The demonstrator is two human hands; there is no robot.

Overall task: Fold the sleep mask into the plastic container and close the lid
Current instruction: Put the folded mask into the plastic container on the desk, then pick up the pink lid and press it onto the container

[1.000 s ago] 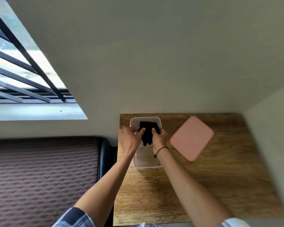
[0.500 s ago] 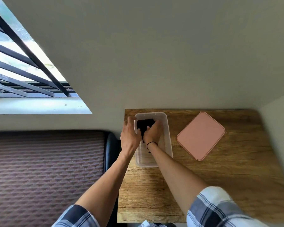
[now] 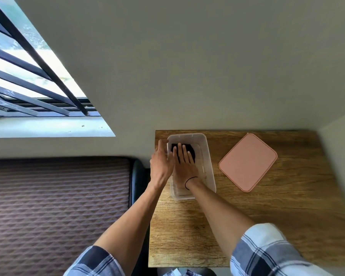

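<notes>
A clear plastic container (image 3: 210,156) stands at the back left of the wooden table (image 3: 187,226). The black sleep mask (image 3: 192,150) lies folded at its far end. My right hand (image 3: 184,162) is inside the container, flat on the mask with fingers spread, and hides most of it. My left hand (image 3: 160,164) rests with straight fingers against the outside of the container's left wall. The pink lid (image 3: 247,162) lies flat on the table to the right, apart from the container.
The table is set into a corner, with a wall behind it and another (image 3: 341,148) to the right. A brown quilted mattress (image 3: 58,196) lies to the left below table level. A barred window (image 3: 28,76) is at upper left.
Both hands held the mask above the container a second ago. The mask now lies at the bottom, my right hand has flattened on it, and my left hand has moved to the outer wall.
</notes>
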